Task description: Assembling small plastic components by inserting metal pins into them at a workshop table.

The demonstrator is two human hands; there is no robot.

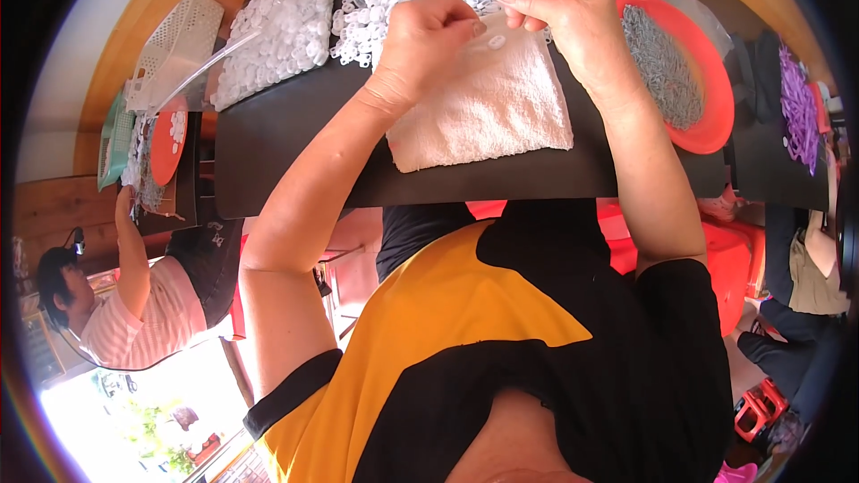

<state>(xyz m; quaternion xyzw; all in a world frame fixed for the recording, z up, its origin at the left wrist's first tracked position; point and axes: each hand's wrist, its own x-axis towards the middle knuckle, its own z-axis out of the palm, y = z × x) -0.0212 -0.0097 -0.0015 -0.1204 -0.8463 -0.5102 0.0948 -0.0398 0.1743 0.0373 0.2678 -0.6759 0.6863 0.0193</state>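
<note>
Just both hands (501,22) crowd the towel's (488,107) far edge.

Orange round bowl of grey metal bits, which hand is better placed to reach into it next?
Probably the right hand: it hovers just beside the orange round bowl of grey metal bits. The left hand rests on the white terry towel, farther off.

Bright daylight, blown-out corner, fisheye-bent edges

- One head-worn fisheye view looks steeply down, close over the dark flat table top (295,139).
- The wearer's yellow-and-black shirt (465,322) fills its lower half; edges curve.
</note>
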